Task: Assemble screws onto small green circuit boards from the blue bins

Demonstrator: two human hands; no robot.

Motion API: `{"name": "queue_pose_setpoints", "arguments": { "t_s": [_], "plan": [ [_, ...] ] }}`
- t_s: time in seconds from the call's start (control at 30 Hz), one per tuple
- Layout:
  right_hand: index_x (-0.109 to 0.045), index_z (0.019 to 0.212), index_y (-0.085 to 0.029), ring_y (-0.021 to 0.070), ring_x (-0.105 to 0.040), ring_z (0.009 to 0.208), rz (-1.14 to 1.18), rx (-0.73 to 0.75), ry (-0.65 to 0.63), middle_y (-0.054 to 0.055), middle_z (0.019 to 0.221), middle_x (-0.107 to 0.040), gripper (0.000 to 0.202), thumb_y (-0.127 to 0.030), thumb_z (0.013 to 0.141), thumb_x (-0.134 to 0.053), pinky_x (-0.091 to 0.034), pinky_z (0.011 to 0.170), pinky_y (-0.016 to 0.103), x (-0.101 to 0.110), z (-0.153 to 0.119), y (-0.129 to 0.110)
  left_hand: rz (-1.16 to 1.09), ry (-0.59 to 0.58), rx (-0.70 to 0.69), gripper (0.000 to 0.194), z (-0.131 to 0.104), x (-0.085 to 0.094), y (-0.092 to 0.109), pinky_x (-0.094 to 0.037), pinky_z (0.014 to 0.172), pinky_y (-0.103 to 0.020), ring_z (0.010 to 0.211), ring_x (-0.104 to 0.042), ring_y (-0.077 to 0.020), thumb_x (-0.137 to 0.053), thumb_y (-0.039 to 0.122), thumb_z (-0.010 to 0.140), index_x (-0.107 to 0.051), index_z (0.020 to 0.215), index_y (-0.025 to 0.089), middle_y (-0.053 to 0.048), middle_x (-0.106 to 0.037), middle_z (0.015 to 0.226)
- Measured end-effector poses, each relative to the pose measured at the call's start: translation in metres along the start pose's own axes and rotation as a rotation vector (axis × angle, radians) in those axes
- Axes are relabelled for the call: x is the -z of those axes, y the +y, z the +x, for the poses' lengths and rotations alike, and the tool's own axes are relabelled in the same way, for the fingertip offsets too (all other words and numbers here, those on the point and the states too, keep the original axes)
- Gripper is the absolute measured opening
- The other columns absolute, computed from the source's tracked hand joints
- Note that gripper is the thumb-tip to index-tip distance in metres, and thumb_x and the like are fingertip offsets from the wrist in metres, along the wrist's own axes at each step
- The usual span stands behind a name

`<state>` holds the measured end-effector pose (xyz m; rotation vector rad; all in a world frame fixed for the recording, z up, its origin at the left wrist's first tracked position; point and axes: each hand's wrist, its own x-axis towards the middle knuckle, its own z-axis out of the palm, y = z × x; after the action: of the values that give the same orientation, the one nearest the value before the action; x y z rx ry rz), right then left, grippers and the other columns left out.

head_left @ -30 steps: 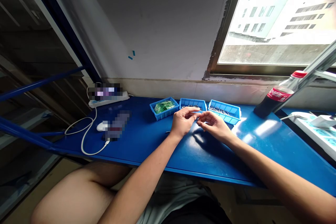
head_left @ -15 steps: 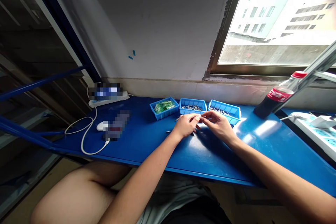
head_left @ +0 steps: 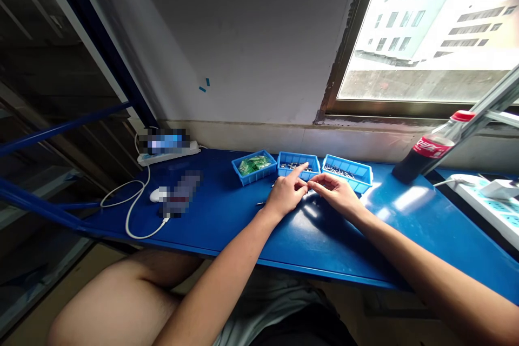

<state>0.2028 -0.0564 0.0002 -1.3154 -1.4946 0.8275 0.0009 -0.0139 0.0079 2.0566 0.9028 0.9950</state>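
My left hand [head_left: 286,192] is above the blue table, its index finger pointing out toward the middle blue bin [head_left: 298,158] while the thumb and other fingers stay closed. Fingertip to fingertip with it, my right hand [head_left: 334,191] pinches thumb against fingers. Whatever lies between them is too small and hidden to make out. Small metal parts fill part of the middle bin, and the right blue bin [head_left: 357,167] holds several dark, screw-like pieces. Green plastic packets [head_left: 254,164] lie in the left blue bin [head_left: 248,177]. A thin metal piece [head_left: 260,204] rests just left of my left hand.
A cola bottle [head_left: 425,147] leans near a metal bar at the right, beside a white power strip [head_left: 500,203]. At the left are a white mouse-like object [head_left: 156,195], a blurred-out device [head_left: 182,194], a white cable [head_left: 127,221] and another power strip [head_left: 170,155].
My left index finger has straightened forward, away from the pinch. The right hand stays nearly in place, still pinched. The bins have not moved.
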Motion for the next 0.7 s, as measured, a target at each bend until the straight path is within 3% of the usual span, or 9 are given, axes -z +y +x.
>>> {"name": "queue_pose_setpoints", "arguments": {
  "t_s": [0.17, 0.33, 0.5, 0.7],
  "plan": [
    [-0.077, 0.09, -0.026, 0.0223, -0.063, 0.074, -0.019, 0.031, -0.02, 0.005, 0.09, -0.076, 0.036, -0.062, 0.088, -0.079, -0.052, 0.07, 0.038, 0.0005, -0.0011, -0.0014, 0.069, -0.035, -0.036, 0.074, -0.002, 0.0003, 0.0003, -0.064, 0.097, -0.033, 0.102, -0.082, -0.0228, -0.076, 0.021, 0.093, -0.051, 0.162, 0.03, -0.001, -0.086, 0.106],
    [-0.071, 0.086, -0.027, 0.0208, -0.059, 0.07, 0.011, 0.032, 0.015, 0.002, 0.083, -0.071, 0.028, -0.055, 0.09, -0.077, -0.049, 0.068, 0.037, -0.0003, 0.0005, 0.001, 0.052, 0.001, -0.06, 0.07, -0.0014, -0.0009, 0.0023, -0.064, 0.096, -0.033, 0.096, -0.081, -0.0209, -0.076, 0.017, 0.091, -0.056, 0.157, 0.027, -0.001, -0.085, 0.103],
    [-0.07, 0.088, -0.028, 0.0199, -0.059, 0.068, 0.064, -0.031, -0.009, 0.0, 0.079, -0.067, 0.027, -0.054, 0.091, -0.075, -0.049, 0.067, 0.036, 0.0008, 0.002, 0.002, -0.119, 0.118, -0.014, 0.062, 0.0028, -0.0013, 0.0019, -0.065, 0.088, -0.032, 0.094, -0.08, -0.0201, -0.078, 0.018, 0.09, -0.061, 0.15, 0.023, -0.003, -0.084, 0.101],
    [-0.076, 0.101, -0.026, 0.0204, -0.062, 0.073, 0.027, -0.004, -0.118, 0.004, 0.093, -0.074, 0.036, -0.062, 0.093, -0.073, -0.053, 0.067, 0.036, -0.0003, 0.0003, 0.0078, -0.327, 0.147, 0.078, 0.063, 0.0048, -0.001, -0.0001, -0.067, 0.087, -0.034, 0.092, -0.081, -0.0214, -0.083, 0.018, 0.087, -0.062, 0.146, 0.02, -0.007, -0.083, 0.101]
  ]
}}
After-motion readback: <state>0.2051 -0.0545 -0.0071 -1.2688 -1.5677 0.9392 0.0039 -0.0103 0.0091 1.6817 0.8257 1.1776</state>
